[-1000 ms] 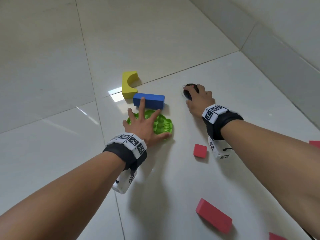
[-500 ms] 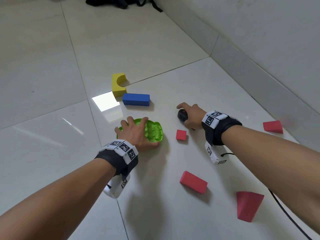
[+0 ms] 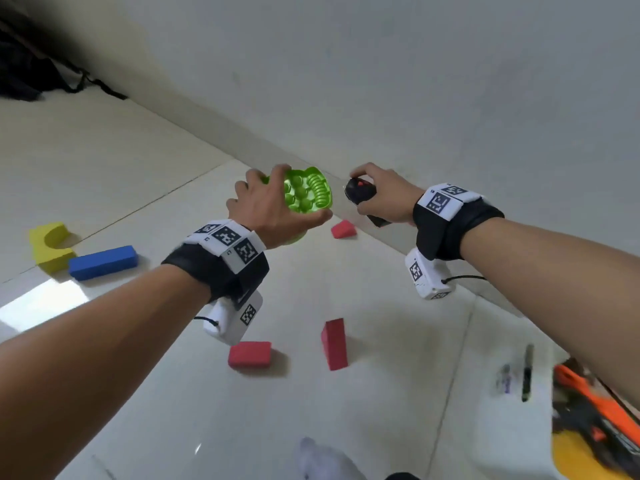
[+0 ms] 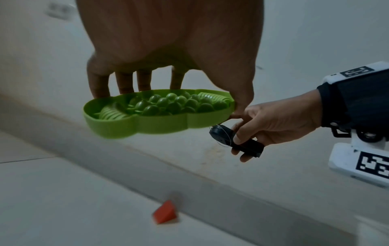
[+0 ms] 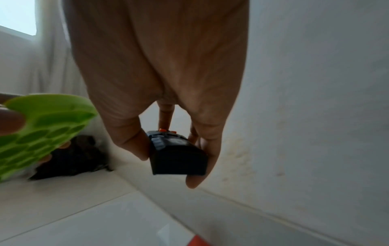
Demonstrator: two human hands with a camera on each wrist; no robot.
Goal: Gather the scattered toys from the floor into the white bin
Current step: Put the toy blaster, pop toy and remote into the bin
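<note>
Carrying both toys clear of the floor, our left hand (image 3: 273, 206) grips the green tray (image 3: 306, 190), our right hand (image 3: 384, 195) the black toy (image 3: 358, 192); the white bin is out of view.

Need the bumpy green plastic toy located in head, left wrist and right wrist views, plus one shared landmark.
Head: bumpy green plastic toy above centre, gripped by the left hand.
Left wrist: centre, under the fingers.
Right wrist: left edge, cut off.
Shared landmark: small black toy gripped by the right hand.
</note>
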